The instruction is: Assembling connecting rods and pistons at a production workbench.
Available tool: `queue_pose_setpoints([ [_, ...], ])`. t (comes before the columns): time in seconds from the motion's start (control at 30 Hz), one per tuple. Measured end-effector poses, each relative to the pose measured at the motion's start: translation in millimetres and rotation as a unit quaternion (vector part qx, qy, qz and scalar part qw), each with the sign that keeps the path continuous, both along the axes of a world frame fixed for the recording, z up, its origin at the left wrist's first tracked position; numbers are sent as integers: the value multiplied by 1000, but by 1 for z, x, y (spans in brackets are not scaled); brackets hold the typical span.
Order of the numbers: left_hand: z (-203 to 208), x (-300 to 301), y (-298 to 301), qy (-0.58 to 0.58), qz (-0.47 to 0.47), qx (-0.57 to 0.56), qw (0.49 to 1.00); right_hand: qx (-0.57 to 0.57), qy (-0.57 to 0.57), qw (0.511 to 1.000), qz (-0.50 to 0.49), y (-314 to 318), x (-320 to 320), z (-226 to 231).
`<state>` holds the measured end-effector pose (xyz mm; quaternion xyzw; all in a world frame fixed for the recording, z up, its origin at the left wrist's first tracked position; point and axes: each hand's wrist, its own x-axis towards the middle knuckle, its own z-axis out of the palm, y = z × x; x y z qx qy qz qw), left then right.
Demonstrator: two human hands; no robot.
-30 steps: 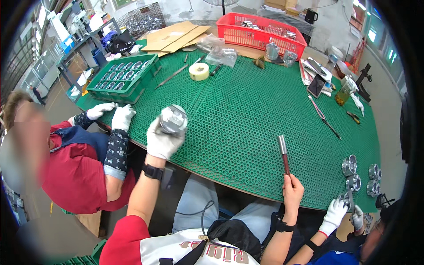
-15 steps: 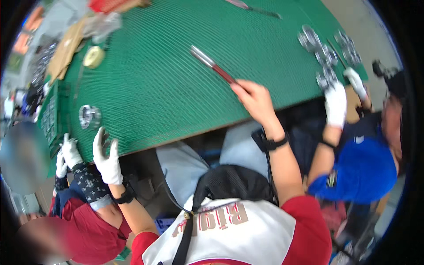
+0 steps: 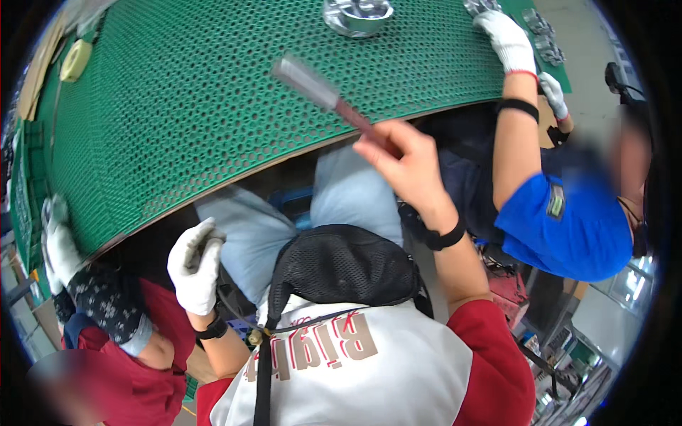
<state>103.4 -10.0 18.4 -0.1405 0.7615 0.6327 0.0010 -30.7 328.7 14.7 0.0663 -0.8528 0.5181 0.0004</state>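
Note:
A tool with a dark red handle and a flat silver end is in my bare right hand, fingers wrapped round the handle. It slants up and left over the near part of the green table, and motion blurs its metal end. My left hand, in a white glove, hovers in front of the table edge by my lap. Its fingers are loosely bent, apart from the thumb, and nothing shows in them. A shiny round metal part sits on the table beyond the tool.
At the right, a person in blue has a gloved hand at a metal part; several more metal parts lie beyond. A person at the left has gloved hands by a green crate. A tape roll lies far left.
The view has shifted. My left hand has drawn back from the table and its fingers have bent. A metal part now sits before me; the one at the left has left its spot.

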Motion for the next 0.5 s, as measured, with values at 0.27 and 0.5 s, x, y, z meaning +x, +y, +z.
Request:
queue_pose_setpoints([
  [0.27,3,-9,-1,14,72,27,997,-155,-154,920,325,-21,29,-64],
  [0.5,6,10,12,25,117,39,992,-234,-396,793,400,-44,40,-64],
])
